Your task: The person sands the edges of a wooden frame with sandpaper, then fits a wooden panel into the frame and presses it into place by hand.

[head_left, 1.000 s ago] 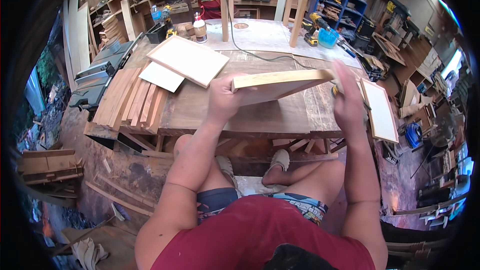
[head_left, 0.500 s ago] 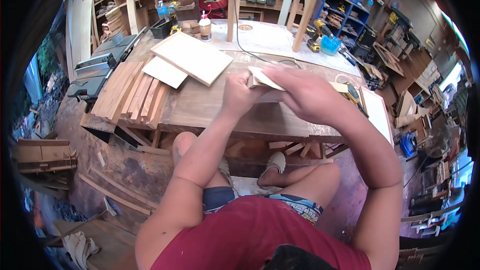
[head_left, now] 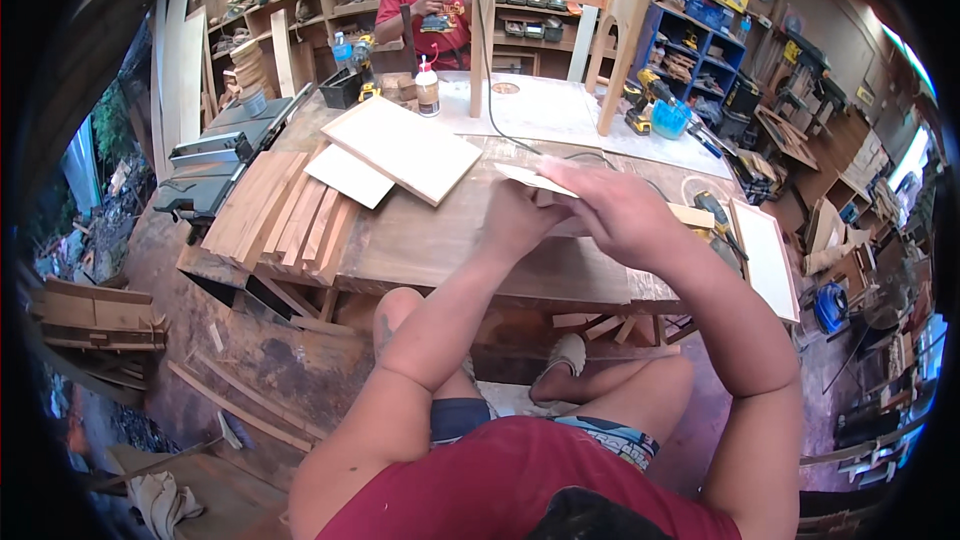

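Note:
Over the workbench's near side, my left hand [head_left: 522,217] is closed around the near-left end of a pale flat wooden piece [head_left: 533,180]. Across its top lies my right hand [head_left: 620,208], fingers pointing left and thumb bent under, gripping it. My hands cover most of the piece, so its full shape cannot be made out. A pale strip [head_left: 693,215] shows beyond my right wrist; whether it belongs to the held piece is unclear. To the left, a white panel with wooden edging [head_left: 405,148] overlaps a smaller white panel [head_left: 348,176] on the bench.
Several wooden boards [head_left: 262,208] lie at the bench's left, near a table saw [head_left: 215,150]. A glue bottle [head_left: 427,90], a wooden frame [head_left: 608,65] and a cable [head_left: 505,132] are farther back. A drill [head_left: 712,208] and edged panel [head_left: 765,258] lie right. A person [head_left: 425,5] holds a drill opposite.
The view has shifted, so the bench appears lower and farther right. Both hands keep hold of the wooden piece; my left hand has turned, and the piece's end now shows less.

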{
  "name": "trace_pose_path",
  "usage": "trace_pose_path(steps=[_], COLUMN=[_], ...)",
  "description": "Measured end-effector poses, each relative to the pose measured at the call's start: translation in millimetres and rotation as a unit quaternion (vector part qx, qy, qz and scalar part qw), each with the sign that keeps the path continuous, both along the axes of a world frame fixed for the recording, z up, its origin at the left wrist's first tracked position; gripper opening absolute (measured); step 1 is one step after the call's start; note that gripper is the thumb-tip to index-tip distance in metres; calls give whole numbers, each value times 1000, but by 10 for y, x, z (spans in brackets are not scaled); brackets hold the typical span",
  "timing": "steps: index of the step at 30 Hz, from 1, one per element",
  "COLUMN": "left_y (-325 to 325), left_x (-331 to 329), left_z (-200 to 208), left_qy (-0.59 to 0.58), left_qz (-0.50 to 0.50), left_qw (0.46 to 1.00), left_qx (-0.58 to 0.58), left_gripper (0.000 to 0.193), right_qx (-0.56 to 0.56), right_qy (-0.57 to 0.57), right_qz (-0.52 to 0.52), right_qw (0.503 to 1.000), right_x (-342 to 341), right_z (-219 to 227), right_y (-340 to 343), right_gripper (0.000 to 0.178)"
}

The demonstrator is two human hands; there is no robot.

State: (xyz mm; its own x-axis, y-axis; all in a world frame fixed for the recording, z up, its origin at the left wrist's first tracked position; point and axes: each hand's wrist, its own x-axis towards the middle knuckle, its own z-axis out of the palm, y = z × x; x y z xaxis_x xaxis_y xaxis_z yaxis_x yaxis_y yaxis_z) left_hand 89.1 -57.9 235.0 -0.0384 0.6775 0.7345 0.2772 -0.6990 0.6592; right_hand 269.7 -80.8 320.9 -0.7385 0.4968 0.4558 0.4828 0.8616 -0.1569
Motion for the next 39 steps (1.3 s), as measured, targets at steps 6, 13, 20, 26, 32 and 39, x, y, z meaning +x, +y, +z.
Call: trace_pose_path(steps=[6, 13, 20, 26, 32, 39], left_y=[-70, -81, 184, 457, 624, 627], left_x=[-327, -172, -539, -640, -699, -750], left_z=[-87, 3, -183, -155, -133, -162], left_qy=[-70, -90, -200, -123, -182, -327], left_qz=[-121, -84, -66, -64, -57, -124], left_qw=[986, 990, 974, 989, 979, 934], left_qx=[-88, -65, -81, -60, -74, -69], left_gripper=[11, 12, 11, 30, 48, 67], right_qx=[-23, 47, -60, -113, -123, -62], right_qy=[-77, 14, -83, 246, 429, 433], right_qz=[-134, -42, -266, -279, -60, -8], right_qw=[988, 998, 958, 921, 893, 899], right_x=[427, 429, 2269, 2083, 893, 321], right_z=[205, -233, -619, -1331, -808, -148], right_y=[-106, 106, 75, 39, 459, 403], right_gripper=[50, 47, 36, 43, 46, 40])
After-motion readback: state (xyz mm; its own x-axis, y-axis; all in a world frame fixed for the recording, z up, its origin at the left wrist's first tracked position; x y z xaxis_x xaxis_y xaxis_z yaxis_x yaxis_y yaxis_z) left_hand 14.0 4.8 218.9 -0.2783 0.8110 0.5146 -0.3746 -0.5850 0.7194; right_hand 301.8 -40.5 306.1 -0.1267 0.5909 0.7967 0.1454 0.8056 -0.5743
